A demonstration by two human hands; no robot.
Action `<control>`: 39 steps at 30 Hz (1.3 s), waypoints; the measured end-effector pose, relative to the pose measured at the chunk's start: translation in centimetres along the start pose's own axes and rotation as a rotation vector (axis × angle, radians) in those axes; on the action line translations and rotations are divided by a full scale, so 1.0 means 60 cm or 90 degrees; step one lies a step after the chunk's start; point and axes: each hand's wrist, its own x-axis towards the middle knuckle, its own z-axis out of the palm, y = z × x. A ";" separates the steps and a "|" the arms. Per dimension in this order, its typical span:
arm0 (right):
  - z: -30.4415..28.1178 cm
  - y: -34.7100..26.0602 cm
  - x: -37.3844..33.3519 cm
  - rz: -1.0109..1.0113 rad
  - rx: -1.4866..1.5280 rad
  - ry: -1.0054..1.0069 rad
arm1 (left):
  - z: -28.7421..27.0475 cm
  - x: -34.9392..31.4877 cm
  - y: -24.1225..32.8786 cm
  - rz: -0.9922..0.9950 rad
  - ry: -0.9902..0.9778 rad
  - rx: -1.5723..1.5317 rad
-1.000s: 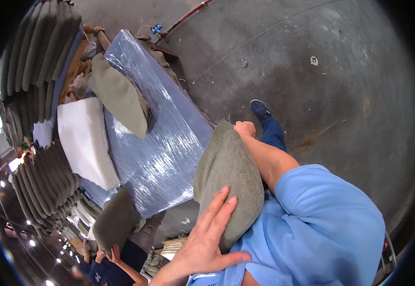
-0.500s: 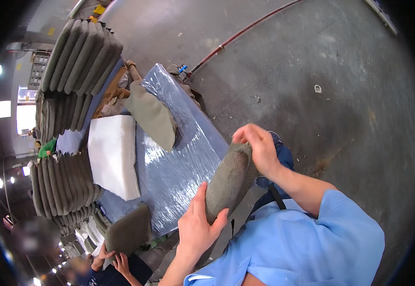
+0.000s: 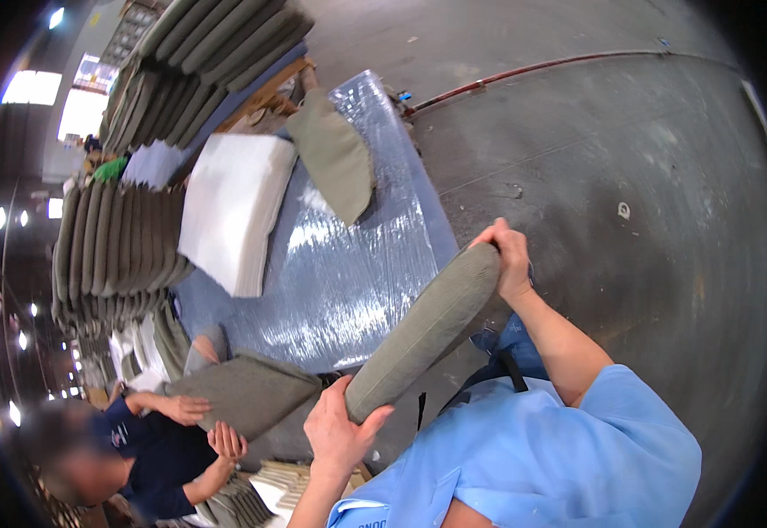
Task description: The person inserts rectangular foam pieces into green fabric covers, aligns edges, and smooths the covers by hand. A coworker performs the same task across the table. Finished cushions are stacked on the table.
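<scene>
A grey-green fabric cushion (image 3: 423,330) is stretched between my two hands, its long narrow side facing up. My left hand (image 3: 337,429) grips its lower left end, thumb on one side and fingers on the other. At the upper right end, my right hand (image 3: 510,262) has its fingers closed round the corner. The cushion is held up off the wrapped table (image 3: 313,304), near the table's front right edge. On that table lie a flat grey-green fabric cover (image 3: 335,154) and a thick stack of white padding sheets (image 3: 229,207).
To the left, a co-worker in a dark shirt (image 3: 159,453) handles another grey-green cushion (image 3: 247,387). Tall cushion stacks stand at the far left (image 3: 119,238) and the back (image 3: 225,44). A red hose (image 3: 533,70) runs along the grey floor (image 3: 665,290).
The cushion's far end has straightened and filled out between my hands, and my right hand has moved slightly right. My view has shifted. The co-worker's cushion is now tilted flatter.
</scene>
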 end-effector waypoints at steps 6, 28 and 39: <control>-0.072 0.104 0.046 0.060 -0.092 0.035 | 0.032 -0.078 -0.068 -0.113 0.199 -0.180; -0.060 0.049 0.020 0.298 0.102 -0.015 | 0.335 -0.141 -0.157 -0.615 0.687 -1.195; -0.073 -0.087 -0.086 0.264 0.255 -0.219 | 0.012 0.102 -0.176 -0.102 0.510 -1.169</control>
